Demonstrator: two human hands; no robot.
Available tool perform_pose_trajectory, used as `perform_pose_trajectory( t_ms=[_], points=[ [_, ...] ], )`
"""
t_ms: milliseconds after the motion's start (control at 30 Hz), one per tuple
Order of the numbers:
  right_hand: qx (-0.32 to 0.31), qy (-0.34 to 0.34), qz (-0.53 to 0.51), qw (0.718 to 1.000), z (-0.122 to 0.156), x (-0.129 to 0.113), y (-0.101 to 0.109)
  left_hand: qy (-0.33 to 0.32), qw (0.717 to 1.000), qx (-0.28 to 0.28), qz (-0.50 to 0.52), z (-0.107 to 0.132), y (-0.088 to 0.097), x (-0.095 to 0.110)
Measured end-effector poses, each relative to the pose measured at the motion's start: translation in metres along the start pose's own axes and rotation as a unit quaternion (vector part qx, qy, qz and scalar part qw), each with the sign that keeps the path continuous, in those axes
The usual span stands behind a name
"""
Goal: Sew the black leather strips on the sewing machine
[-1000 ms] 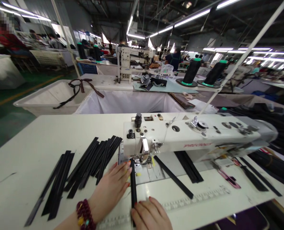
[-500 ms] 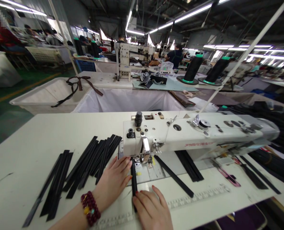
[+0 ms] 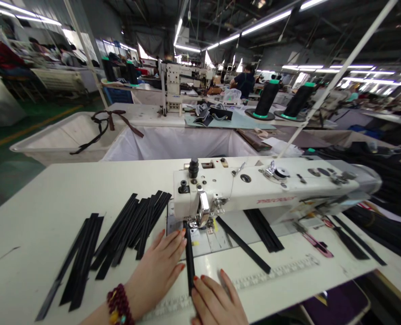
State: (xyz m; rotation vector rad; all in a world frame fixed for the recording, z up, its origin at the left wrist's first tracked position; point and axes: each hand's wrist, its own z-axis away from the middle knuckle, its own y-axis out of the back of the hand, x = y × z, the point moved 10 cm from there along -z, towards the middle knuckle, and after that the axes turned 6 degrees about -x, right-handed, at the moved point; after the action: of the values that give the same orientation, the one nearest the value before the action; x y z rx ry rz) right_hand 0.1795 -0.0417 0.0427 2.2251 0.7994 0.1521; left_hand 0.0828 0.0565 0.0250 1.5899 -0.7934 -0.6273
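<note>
A white sewing machine (image 3: pixel 271 189) stands on the white table (image 3: pixel 51 194). A narrow black strip (image 3: pixel 188 257) runs from under its presser foot toward me. My left hand (image 3: pixel 158 271), with a dark bead bracelet on the wrist, lies flat with fingers stretched out against the strip's left side. My right hand (image 3: pixel 216 300) rests flat at the strip's near end, fingers apart, touching it from the right.
Two fans of black strips (image 3: pixel 132 230) (image 3: pixel 76 259) lie left of the machine. More strips (image 3: pixel 243 246) and pink-handled snips (image 3: pixel 314 243) lie to the right, above a printed ruler (image 3: pixel 275 273). Thread cones (image 3: pixel 266 99), bins and other machines stand behind.
The strip has fed a little further under the presser foot. Both hands stay flat on either side of it; the right fingers spread slightly. The view shifted a little.
</note>
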Motion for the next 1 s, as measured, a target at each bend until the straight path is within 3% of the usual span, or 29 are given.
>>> perform_pose_trajectory(
  t_ms=[433,633,833,1000],
  points=[
    [-0.112,-0.022,-0.005,0.993,-0.025,0.024,-0.019,0.048,0.998,-0.024,0.016,-0.021,-0.009,-0.026],
    [-0.124,-0.031,-0.006,0.992,-0.038,0.033,-0.031,0.051,0.998,-0.03,-0.002,-0.025,-0.013,-0.028],
    [-0.202,-0.02,0.026,0.979,-0.048,0.043,-0.052,0.046,0.999,-0.027,0.006,-0.026,-0.013,-0.03],
    [-0.216,-0.025,0.048,0.975,-0.064,0.052,-0.06,0.045,0.999,-0.017,0.015,-0.027,-0.013,-0.031]
  ],
)
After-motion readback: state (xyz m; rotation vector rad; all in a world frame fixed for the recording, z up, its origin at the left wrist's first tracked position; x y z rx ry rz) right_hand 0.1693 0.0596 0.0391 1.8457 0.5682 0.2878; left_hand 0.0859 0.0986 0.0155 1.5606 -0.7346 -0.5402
